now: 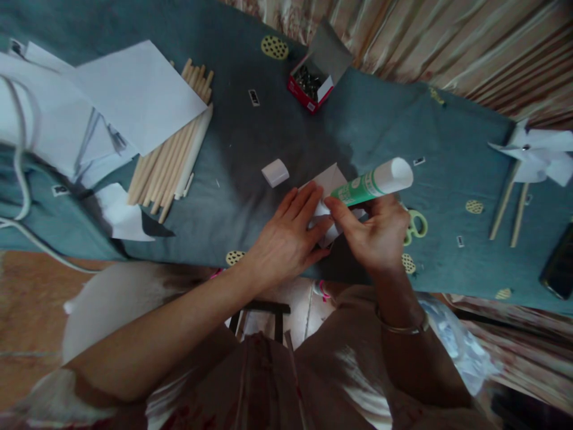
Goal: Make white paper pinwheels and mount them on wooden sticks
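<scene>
My right hand [373, 230] is closed around a green and white glue stick [364, 186], tilted with its broad white end up to the right. Its working end meets a folded piece of white paper [332, 177] and is partly hidden by my fingers. From the other side, my left hand [293, 224] holds that paper against the table, fingers over its left part and thumb near the lower edge. A white glue-stick cap [275, 172] lies on the cloth just left of the paper. Green-handled scissors [416, 226] lie partly behind my right hand.
The table has a teal cloth [242, 143]. Wooden sticks [172, 161] and white paper sheets [143, 95] lie left, beside a white cable [20, 155]. A red box of metal pins [308, 86] stands at the back. White paper pinwheels [539, 152] and a phone [559, 263] lie right.
</scene>
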A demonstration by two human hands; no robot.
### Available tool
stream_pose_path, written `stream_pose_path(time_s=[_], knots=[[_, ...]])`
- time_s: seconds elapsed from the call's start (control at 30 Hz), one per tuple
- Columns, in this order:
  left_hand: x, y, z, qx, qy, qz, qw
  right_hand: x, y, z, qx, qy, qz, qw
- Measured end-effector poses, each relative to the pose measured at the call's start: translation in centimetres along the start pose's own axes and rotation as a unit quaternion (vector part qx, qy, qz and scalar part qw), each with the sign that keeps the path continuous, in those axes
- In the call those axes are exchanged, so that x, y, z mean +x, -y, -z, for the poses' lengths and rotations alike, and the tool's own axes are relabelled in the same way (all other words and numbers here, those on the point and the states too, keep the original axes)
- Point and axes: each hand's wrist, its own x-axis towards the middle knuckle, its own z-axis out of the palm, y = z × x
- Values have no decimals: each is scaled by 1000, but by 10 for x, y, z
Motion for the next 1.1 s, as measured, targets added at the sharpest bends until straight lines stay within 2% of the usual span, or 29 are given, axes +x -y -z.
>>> stream_pose_path(time_s=[0.33,0.6,1.1], knots=[[0,1,-2,-1,-6,-1,1000,-3,-2,-1,-14,0,6,1000],[0,1,-2,-1,-3,7,1000,-7,-3,-1,-29,-12,43,999],[-1,1,-1,0,1,3,1000,-9,-7,2,2,9,16,1000]])
